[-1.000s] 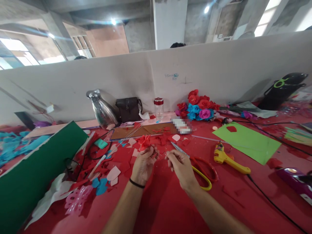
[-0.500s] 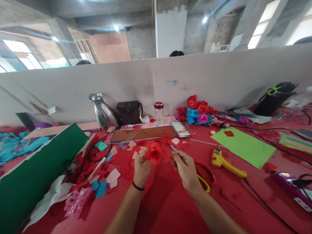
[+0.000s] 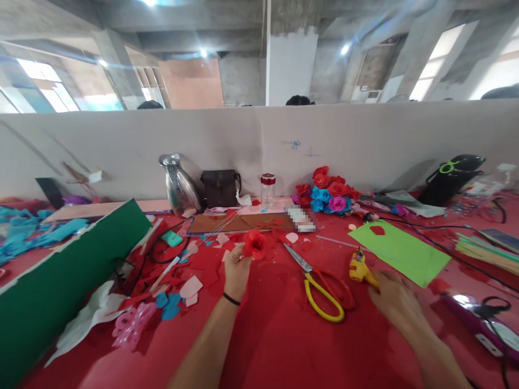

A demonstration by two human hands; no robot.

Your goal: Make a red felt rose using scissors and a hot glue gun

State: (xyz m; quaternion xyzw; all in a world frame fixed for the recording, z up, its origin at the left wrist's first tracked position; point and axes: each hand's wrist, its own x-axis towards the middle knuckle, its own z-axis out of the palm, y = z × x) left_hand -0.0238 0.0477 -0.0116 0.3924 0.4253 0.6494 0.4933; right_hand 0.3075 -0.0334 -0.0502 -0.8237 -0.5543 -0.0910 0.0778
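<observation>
A red paper rose point(image 3: 254, 244) is pinched in the fingers of my left hand point(image 3: 237, 270), held above the table with its petals facing me. My right hand point(image 3: 395, 297) is over the handle of a yellow hot glue gun point(image 3: 358, 266), fingers closed around it; the hand hides most of the handle. The gun lies on the table with its nozzle pointing away from me. Between my hands, scissors point(image 3: 320, 289) with one yellow and one red handle lie on the table, blades slightly apart.
Paper petals point(image 3: 191, 287) and scraps litter the left side beside a green board point(image 3: 81, 259). Behind stand a steel jug point(image 3: 178, 186), a dark bag point(image 3: 221, 188), a jar point(image 3: 267, 192) and a bunch of paper roses point(image 3: 330, 189). Right are green paper point(image 3: 399, 251) and a purple power strip point(image 3: 472, 319).
My right hand has moved right, from beside the scissors to the hot glue gun, uncovering the scissors. My left hand still holds the rose in nearly the same place. The view has shifted slightly.
</observation>
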